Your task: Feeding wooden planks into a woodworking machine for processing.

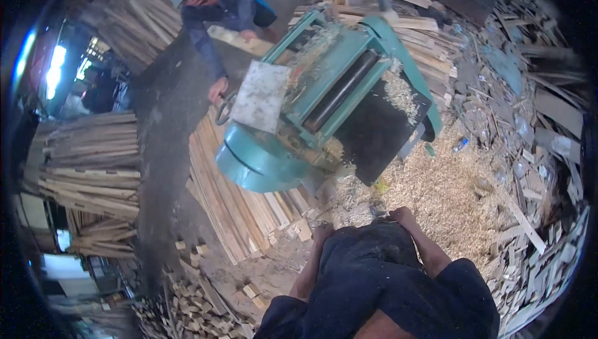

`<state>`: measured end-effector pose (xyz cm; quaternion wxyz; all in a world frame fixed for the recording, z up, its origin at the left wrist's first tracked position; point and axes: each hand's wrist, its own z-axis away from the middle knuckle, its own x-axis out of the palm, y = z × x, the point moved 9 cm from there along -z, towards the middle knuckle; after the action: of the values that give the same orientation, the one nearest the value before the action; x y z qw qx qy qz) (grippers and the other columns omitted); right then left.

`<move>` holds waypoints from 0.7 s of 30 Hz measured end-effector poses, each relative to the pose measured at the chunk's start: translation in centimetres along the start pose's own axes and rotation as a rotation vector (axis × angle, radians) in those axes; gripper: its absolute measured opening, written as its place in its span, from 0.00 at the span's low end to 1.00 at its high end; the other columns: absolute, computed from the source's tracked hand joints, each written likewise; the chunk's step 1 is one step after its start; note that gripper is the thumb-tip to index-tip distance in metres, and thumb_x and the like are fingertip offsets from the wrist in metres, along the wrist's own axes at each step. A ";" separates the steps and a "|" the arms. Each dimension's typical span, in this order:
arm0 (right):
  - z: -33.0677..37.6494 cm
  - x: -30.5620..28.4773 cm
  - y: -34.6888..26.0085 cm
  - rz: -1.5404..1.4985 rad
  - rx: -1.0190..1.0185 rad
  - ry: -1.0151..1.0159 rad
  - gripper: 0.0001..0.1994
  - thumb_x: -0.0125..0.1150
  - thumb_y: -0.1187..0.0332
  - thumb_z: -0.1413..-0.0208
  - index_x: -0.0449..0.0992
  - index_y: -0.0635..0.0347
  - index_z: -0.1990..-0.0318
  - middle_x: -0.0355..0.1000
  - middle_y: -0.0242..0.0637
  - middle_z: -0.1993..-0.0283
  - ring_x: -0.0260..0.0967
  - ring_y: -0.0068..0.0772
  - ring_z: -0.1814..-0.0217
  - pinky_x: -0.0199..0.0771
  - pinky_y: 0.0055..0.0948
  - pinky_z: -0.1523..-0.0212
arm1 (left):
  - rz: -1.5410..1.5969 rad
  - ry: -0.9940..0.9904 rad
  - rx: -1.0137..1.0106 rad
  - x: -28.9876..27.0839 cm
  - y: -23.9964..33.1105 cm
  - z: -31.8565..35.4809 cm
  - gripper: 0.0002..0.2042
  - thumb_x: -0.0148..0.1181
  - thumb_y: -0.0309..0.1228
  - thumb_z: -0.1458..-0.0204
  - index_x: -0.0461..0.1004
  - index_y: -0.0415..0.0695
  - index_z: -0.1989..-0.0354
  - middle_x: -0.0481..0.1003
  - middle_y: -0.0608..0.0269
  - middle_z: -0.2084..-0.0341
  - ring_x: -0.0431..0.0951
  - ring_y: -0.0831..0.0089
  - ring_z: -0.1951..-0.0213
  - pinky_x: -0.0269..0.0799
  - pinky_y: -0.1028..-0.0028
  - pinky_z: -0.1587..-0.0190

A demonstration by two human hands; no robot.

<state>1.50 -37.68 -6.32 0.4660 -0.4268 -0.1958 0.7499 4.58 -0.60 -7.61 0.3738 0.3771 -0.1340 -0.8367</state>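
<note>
A green planer machine (349,84) with a dark roller and a black outfeed plate (380,127) stands in front of me. My left hand (322,232) is down beside my dark trousers, close to the stacked boards. On the other side, my right hand (402,214) is at the edge of the trousers, above wood shavings. Both hands are small in view, their fingers mostly hidden, and I see nothing held in them. Across the machine a co-worker (218,9) bends over, one hand on a wooden board (240,40) at the infeed side, the other near a handwheel (224,108).
Long boards (237,189) lie stacked left of the machine. Short wood blocks (199,295) are heaped at the lower left. Shavings (442,189) cover the floor at right, beside scrap wood (554,258). More lumber stacks (93,158) stand along the left.
</note>
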 end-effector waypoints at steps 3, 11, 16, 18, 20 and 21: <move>-0.7 1.4 -0.8 0.169 -0.287 -0.030 0.19 0.57 0.53 0.52 0.76 0.64 0.78 0.69 0.52 0.81 0.69 0.48 0.77 0.66 0.42 0.73 | -0.027 0.042 -0.056 -0.3 -0.3 0.3 0.21 0.49 0.48 0.54 0.78 0.42 0.71 0.77 0.52 0.75 0.77 0.60 0.69 0.69 0.63 0.63; -2.4 3.1 2.5 0.248 -0.296 0.020 0.20 0.56 0.53 0.51 0.75 0.64 0.78 0.69 0.49 0.81 0.68 0.51 0.76 0.65 0.44 0.72 | 0.007 0.057 0.001 -1.2 2.0 2.1 0.19 0.52 0.45 0.54 0.77 0.38 0.75 0.77 0.54 0.78 0.78 0.65 0.72 0.70 0.66 0.67; -0.5 0.8 0.2 0.031 -0.149 -0.011 0.22 0.57 0.50 0.52 0.75 0.65 0.79 0.70 0.51 0.79 0.68 0.52 0.76 0.66 0.44 0.71 | 0.051 0.080 -0.003 -1.0 1.3 1.7 0.20 0.52 0.45 0.54 0.77 0.37 0.75 0.77 0.53 0.79 0.78 0.64 0.72 0.69 0.65 0.67; 0.3 0.1 -1.4 0.023 -0.179 -0.003 0.22 0.58 0.50 0.53 0.75 0.65 0.78 0.70 0.51 0.79 0.69 0.51 0.75 0.66 0.43 0.70 | 0.057 0.064 -0.014 -0.5 0.8 1.3 0.20 0.52 0.46 0.53 0.77 0.38 0.75 0.77 0.53 0.79 0.78 0.64 0.72 0.69 0.65 0.67; 0.7 0.1 -0.4 -0.020 0.016 -0.050 0.22 0.60 0.50 0.54 0.76 0.65 0.78 0.71 0.52 0.77 0.70 0.47 0.75 0.67 0.42 0.69 | 0.061 0.023 -0.096 0.2 -0.3 1.1 0.20 0.52 0.46 0.53 0.77 0.39 0.74 0.77 0.54 0.79 0.78 0.63 0.72 0.69 0.65 0.67; 0.5 0.2 -0.8 0.135 0.013 -0.048 0.20 0.60 0.51 0.54 0.77 0.64 0.77 0.71 0.52 0.77 0.71 0.45 0.74 0.67 0.41 0.68 | 0.053 0.054 -0.067 -0.1 -0.2 0.9 0.20 0.52 0.46 0.53 0.77 0.39 0.74 0.77 0.54 0.79 0.78 0.63 0.72 0.69 0.65 0.67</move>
<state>1.50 -37.09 -5.56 0.4122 -0.4178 -0.1729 0.7910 3.85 -0.44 -7.02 0.4119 0.3832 -0.1058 -0.8199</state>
